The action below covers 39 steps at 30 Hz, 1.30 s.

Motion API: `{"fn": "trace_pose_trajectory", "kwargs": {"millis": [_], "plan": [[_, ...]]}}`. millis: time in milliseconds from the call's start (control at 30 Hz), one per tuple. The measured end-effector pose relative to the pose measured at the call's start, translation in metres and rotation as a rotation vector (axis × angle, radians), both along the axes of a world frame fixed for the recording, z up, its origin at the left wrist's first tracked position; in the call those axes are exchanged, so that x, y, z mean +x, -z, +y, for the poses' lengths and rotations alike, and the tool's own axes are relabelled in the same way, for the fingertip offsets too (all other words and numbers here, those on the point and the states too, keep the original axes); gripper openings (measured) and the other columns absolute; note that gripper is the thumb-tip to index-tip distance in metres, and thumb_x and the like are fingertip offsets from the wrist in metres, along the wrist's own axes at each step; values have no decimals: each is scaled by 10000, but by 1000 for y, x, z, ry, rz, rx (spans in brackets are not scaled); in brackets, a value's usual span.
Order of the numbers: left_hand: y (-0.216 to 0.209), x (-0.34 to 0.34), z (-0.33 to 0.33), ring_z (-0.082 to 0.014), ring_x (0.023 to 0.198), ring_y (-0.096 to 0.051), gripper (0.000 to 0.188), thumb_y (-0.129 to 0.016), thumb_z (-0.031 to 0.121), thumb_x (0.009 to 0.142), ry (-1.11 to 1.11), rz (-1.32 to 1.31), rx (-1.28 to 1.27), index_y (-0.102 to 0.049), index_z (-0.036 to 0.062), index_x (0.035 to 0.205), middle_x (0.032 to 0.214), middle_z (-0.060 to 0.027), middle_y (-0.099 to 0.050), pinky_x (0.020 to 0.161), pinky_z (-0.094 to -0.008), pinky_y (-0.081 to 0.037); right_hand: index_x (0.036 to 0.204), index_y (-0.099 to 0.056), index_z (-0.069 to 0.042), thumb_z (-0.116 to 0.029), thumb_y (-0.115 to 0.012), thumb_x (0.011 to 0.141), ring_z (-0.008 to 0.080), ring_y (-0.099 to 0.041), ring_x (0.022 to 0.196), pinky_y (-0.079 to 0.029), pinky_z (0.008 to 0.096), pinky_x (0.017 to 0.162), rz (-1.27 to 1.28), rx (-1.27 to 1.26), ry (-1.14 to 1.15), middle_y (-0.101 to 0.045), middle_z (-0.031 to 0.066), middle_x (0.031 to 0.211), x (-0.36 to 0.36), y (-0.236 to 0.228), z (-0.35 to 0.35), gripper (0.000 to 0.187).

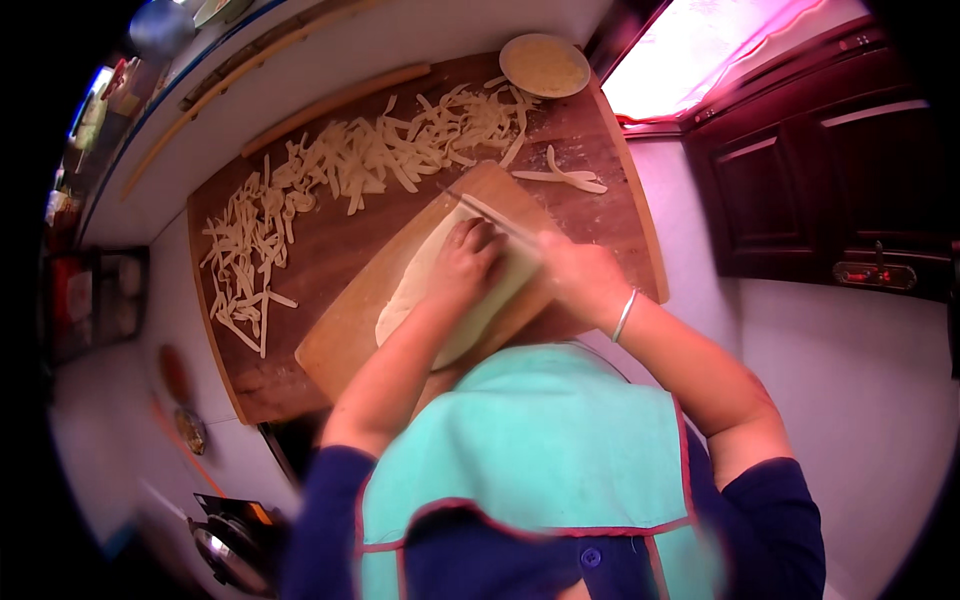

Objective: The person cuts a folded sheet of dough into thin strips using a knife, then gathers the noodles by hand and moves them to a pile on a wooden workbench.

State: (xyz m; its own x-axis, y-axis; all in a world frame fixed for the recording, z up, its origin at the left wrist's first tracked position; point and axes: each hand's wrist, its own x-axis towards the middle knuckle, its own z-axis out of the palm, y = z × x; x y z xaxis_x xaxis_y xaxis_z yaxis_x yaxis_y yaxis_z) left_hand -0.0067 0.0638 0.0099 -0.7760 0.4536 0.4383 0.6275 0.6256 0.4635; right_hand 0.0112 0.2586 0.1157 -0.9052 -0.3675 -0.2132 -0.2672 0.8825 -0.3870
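A folded sheet of pale dough (408, 285) lies on a wooden cutting board (345, 330), set at a slant on the brown table. My left hand (468, 262) rests on the dough with its fingers curled and pressed down close to the blade. My right hand (583, 275), with a silver bangle at the wrist, is closed round the handle of a knife (497, 219). The blade lies across the far end of the dough, just beyond my left fingertips, and is partly blurred by motion. Its handle is hidden in my fist.
Loose cut noodles (370, 155) spread along the far and left parts of the table (330, 255). A few strips (562, 177) lie apart at the right. A bowl of pale yellow contents (545, 66) stands at the back corner, and a rolling pin (335, 108) lies along the back edge.
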Motion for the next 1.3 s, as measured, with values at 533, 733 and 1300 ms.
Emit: {"fn": "trace_pose_trajectory", "kwargs": {"millis": [533, 733, 1300], "plan": [[3, 3, 0, -324, 1092, -535, 341, -694, 100, 708, -9, 52, -19, -633, 61, 1041, 1094, -109, -590, 948, -411, -454, 915, -452, -5, -128, -464, 878, 440, -614, 758, -496, 505, 654, 114, -3, 117, -611, 257, 842, -11, 2, 36, 129], [2, 1, 0, -320, 1113, -528, 324, -698, 113, 711, -12, 21, -18, -652, 67, 1029, 1109, -109, -594, 962, -409, -445, 908, -461, -6, -39, -495, 828, 431, -618, 741, -504, 489, 635, 22, -52, 20, -616, 239, 819, 6, 6, 3, 92], [4, 2, -2, -311, 1085, -538, 308, -704, 107, 704, -14, 20, 6, -653, 70, 1005, 1084, -102, -599, 927, -408, -470, 935, -447, -15, -39, -469, 845, 442, -606, 801, -489, 494, 675, -61, -73, 66, -596, 260, 862, 1, 2, 4, 95]]}}
